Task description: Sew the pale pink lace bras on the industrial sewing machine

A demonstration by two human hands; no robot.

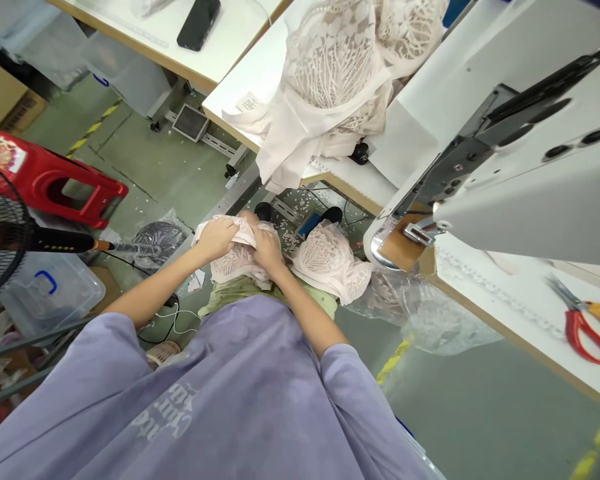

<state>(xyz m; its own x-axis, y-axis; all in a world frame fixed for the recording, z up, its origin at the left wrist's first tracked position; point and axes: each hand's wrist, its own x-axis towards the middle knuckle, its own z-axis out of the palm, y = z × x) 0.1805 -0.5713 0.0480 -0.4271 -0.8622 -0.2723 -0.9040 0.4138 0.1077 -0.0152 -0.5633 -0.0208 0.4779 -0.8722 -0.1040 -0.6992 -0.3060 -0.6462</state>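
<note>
The left hand is gripping the bunched edge of a pale pink lace garment, and the right hand is gripping it just beside, fingers curling into the cloth. The garment is lying over the person's left thigh, on green clothing. A matching lace piece is resting on the right thigh; whether the two are joining up is hard to tell.

Beyond the knees, more pale lace garments are lying heaped on a white tabletop, one strap hanging over its edge. To the right, a white sewing machine is standing over the work, and red-handled scissors are lying nearer the person. A clear plastic bag is hanging below the edge. Farther out, a black phone is resting on another tabletop, while a red stool and a fan are standing at the left.
</note>
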